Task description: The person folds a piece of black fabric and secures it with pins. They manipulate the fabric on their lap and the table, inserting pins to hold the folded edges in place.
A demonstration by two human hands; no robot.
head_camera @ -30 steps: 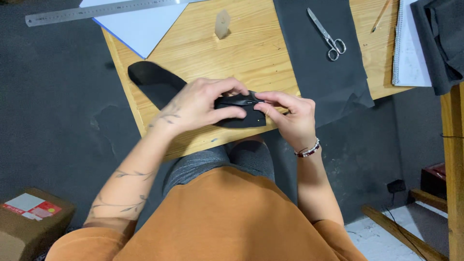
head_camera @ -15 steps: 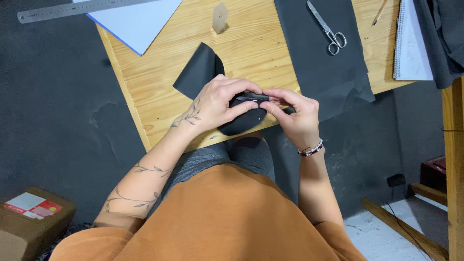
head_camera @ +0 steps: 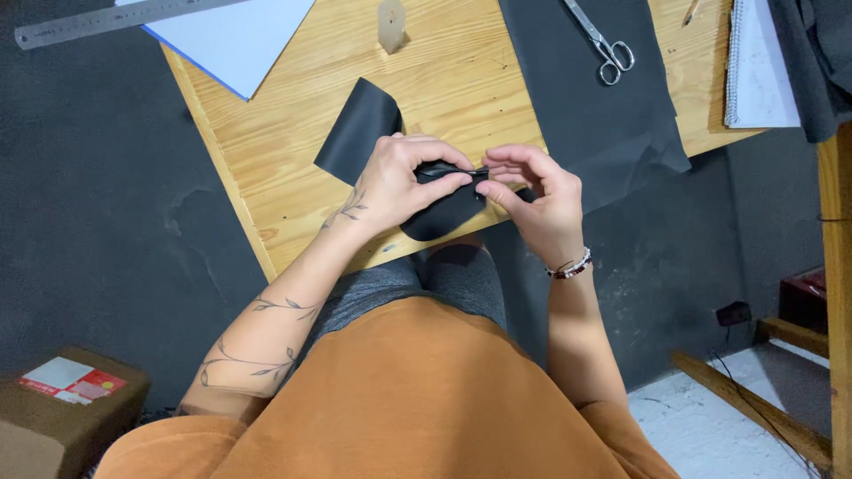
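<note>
1. Together, the left hand point(head_camera: 399, 182) and right hand point(head_camera: 532, 200) pinch shut on a folded black leather piece point(head_camera: 373, 133) at the near edge of the pale wooden worktop point(head_camera: 266, 151)
2. Beyond lie a large black sheet point(head_camera: 586, 98) bearing steel scissors point(head_camera: 603, 44), and a metal ruler point(head_camera: 115, 19)

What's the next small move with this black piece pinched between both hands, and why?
Probably slide the right hand along the fold, pressing it flat. The black piece is doubled over at the near edge of the wooden table; the left hand pins one side, and both hands' fingertips meet at the crease. The far flap lifts off the wood, so the fold looks unset.
</note>
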